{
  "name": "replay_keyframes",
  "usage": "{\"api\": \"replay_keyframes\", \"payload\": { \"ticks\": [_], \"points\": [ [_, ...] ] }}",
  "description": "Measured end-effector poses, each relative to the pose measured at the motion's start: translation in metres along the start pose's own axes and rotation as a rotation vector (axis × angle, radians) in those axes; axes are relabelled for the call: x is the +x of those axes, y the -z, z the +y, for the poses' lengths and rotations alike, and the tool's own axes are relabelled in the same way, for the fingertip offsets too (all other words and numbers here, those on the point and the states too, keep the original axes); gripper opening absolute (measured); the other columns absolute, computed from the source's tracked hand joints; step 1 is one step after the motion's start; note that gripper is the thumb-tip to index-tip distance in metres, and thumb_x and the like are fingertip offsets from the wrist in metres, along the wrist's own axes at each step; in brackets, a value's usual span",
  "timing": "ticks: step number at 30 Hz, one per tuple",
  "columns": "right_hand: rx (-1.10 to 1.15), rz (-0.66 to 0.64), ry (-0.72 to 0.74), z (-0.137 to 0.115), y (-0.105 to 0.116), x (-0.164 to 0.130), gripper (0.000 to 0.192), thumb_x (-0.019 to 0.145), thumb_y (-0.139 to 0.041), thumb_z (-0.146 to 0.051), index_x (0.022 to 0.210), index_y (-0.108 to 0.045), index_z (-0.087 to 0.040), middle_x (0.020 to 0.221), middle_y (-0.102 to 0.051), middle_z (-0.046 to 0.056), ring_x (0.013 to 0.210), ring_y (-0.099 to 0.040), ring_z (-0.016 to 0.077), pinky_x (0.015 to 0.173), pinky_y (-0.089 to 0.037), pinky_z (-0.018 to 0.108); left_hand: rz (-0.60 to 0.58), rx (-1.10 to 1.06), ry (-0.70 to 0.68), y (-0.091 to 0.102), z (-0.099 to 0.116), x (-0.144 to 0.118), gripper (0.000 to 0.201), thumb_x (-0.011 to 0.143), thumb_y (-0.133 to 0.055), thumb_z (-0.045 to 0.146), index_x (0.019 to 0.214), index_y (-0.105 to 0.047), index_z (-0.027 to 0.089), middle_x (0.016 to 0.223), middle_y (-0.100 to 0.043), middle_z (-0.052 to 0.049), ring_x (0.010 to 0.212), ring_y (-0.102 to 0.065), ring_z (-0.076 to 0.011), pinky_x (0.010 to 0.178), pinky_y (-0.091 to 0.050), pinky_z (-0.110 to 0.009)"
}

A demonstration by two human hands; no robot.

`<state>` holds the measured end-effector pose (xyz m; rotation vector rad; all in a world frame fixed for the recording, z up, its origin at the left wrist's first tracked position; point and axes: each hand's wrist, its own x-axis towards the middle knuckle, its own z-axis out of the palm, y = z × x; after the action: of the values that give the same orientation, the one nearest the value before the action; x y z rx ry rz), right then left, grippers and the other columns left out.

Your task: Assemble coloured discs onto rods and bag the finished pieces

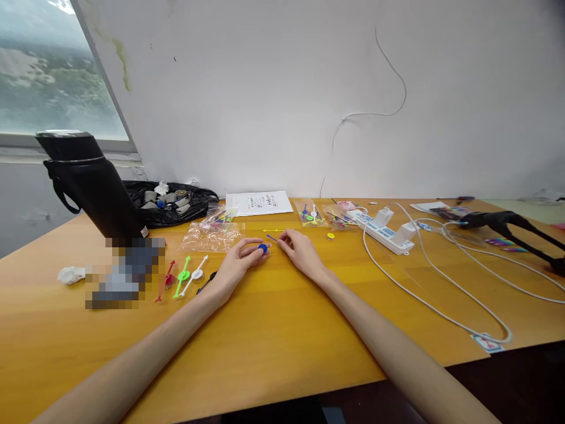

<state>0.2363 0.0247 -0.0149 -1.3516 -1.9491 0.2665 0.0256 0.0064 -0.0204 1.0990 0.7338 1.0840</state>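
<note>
Near the middle of the table, my left hand (241, 262) pinches a small round blue disc (263, 248) between thumb and fingers. My right hand (300, 252) is closed on a thin blue arrow (271, 238), whose end points toward the disc. The two pieces look slightly apart. Just beyond lies a yellow arrow (274, 230), and a yellow disc (331, 237) sits to the right. Left of my left wrist stand a red spinner (168, 280), a green spinner (183, 275), a white spinner (196, 275) and a black spinner (206, 282), the last partly hidden by my arm.
Clear plastic bags (212, 237) lie behind my left hand, with more bagged spinner parts (311, 213) further right. A black bottle (92, 182) stands left, before a black bag (194, 206). A power strip (384, 232) with white cables (436, 277) occupies the right.
</note>
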Motion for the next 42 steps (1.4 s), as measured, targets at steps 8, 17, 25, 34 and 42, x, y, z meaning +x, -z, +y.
{"api": "replay_keyframes", "payload": {
  "ticks": [8,17,25,34,42],
  "points": [
    [0.911,-0.052,-0.28,-0.026,0.005,-0.003,0.037,0.076,-0.08,-0.048,0.092,-0.068,-0.018,0.081,-0.072,0.003,0.079,-0.068,0.0154,0.082,-0.053,0.03,0.038,0.109,-0.049,0.001,0.01,-0.002,0.042,0.076,-0.082,0.043,0.106,-0.065,0.019,0.117,-0.077,-0.012,0.114,-0.07,-0.0259,0.114,-0.041,-0.045],
    [0.989,-0.193,-0.301,-0.038,0.005,-0.01,0.041,0.069,-0.087,-0.044,0.098,-0.073,-0.018,0.094,-0.078,0.006,0.089,-0.073,0.0178,0.093,-0.055,0.036,0.021,0.173,-0.108,-0.003,0.014,-0.003,0.047,0.071,-0.085,0.037,0.11,-0.067,0.018,0.122,-0.075,-0.012,0.122,-0.066,-0.0295,0.113,-0.044,-0.046],
    [0.838,-0.144,-0.142,-0.043,0.006,-0.008,0.034,0.076,-0.08,-0.049,0.086,-0.068,-0.018,0.079,-0.072,0.002,0.073,-0.068,0.0157,0.076,-0.055,0.031,-0.033,0.251,-0.201,-0.002,0.013,-0.003,0.04,0.078,-0.08,0.034,0.113,-0.067,0.021,0.12,-0.074,-0.01,0.117,-0.068,-0.0261,0.109,-0.048,-0.043],
    [0.674,-0.039,-0.117,-0.042,0.003,-0.011,0.031,0.082,-0.075,-0.047,0.088,-0.069,-0.017,0.085,-0.071,0.004,0.074,-0.064,0.0149,0.072,-0.051,0.028,-0.073,0.274,-0.221,-0.005,0.015,-0.006,0.036,0.082,-0.076,0.032,0.115,-0.067,0.02,0.126,-0.071,-0.011,0.113,-0.069,-0.0244,0.108,-0.049,-0.044],
    [0.588,0.026,-0.045,-0.052,0.004,-0.016,0.032,0.089,-0.068,-0.046,0.108,-0.057,-0.022,0.112,-0.067,0.007,0.1,-0.067,0.0178,0.082,-0.054,0.029,-0.019,0.363,-0.333,-0.01,0.024,-0.013,0.03,0.086,-0.073,0.039,0.109,-0.072,0.021,0.119,-0.073,-0.009,0.112,-0.068,-0.025,0.102,-0.052,-0.038]
  ]
}}
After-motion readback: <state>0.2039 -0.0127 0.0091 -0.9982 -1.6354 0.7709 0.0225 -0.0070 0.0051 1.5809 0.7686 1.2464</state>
